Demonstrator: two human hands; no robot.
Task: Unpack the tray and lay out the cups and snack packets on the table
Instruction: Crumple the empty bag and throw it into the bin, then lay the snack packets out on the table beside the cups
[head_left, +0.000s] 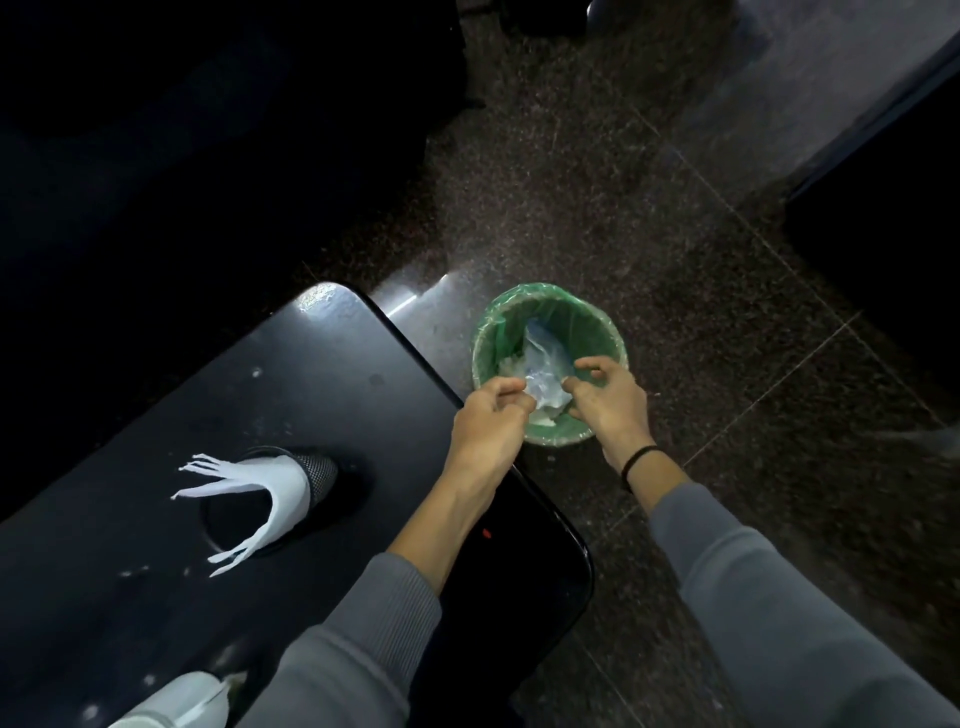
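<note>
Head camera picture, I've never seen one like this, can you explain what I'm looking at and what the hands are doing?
This is one picture from a camera worn on a person's head, looking down at their own two bare hands. No robot is involved. The left hand and right hand together hold a crumpled clear plastic wrapper over a small green bin standing on the dark floor. Beside it is a black table. On the table stands a mesh cup with white paper sticking out. A white thing at the bottom edge is cut off, so I cannot tell what it is.
</note>
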